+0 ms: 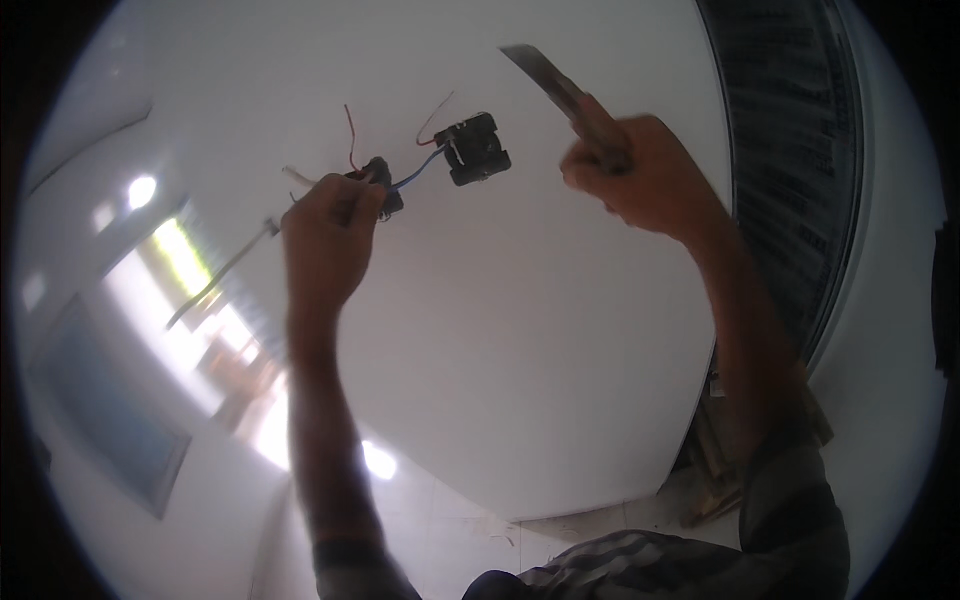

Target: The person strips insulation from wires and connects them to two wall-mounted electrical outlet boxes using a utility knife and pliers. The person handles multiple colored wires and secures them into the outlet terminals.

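A black module (377, 168) is pinched in the left hand (332, 228), a blue wire (415, 175) strung to a second module (476, 150) between the hands; a knife (566, 93) is gripped in the right hand (652, 178). Wire trimming, apparently: careful knife placement is called for.

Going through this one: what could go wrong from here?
The right hand holds a knife with its blade exposed; a slip toward the left hand, closed at the left black fitting, might cut the fingers. A blue wire runs between that fitting and the right black fitting, so a tug could strain it. The blade might also nick the thin red wire sticking up near the left hand.
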`<state>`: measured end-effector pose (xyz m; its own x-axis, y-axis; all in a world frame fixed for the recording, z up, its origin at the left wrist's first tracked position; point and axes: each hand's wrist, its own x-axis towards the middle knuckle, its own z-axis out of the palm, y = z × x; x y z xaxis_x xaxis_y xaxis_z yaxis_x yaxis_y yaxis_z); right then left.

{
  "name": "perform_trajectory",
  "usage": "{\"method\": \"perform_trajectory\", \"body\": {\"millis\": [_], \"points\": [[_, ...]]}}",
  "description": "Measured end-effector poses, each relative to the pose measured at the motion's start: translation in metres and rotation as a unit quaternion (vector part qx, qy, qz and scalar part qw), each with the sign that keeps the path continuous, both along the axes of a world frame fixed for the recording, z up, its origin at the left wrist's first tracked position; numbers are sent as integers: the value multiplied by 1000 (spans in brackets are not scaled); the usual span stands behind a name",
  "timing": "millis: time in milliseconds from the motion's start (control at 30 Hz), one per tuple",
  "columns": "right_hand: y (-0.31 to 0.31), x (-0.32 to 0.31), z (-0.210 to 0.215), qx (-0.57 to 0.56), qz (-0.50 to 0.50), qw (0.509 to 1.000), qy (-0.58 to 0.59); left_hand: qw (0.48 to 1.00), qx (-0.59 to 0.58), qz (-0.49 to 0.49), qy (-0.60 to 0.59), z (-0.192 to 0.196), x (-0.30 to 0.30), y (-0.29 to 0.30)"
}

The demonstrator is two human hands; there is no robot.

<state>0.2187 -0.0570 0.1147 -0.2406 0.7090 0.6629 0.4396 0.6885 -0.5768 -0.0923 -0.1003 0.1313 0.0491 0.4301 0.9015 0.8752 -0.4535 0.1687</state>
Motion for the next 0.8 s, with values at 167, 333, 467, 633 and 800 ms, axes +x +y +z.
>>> {"method": "perform_trajectory", "body": {"millis": [167, 333, 467, 633, 800], "points": [[12, 8, -30, 27, 63, 990, 122, 982, -168, -89, -19, 28, 25, -7], [51, -38, -32, 202, 71, 962, 169, 990, -125, -61, -22, 31, 59, -7], [55, -93, -11, 155, 82, 975, 140, 999, 30, 43, -11, 37, 42, -6], [85, -131, 0, 205, -4, 967, 150, 998, 58, 27, 13, 41, 15, 3], [59, -116, 7, 24, 50, 981, 188, 998, 33, -19, -44, 26, 23, 4]]}}
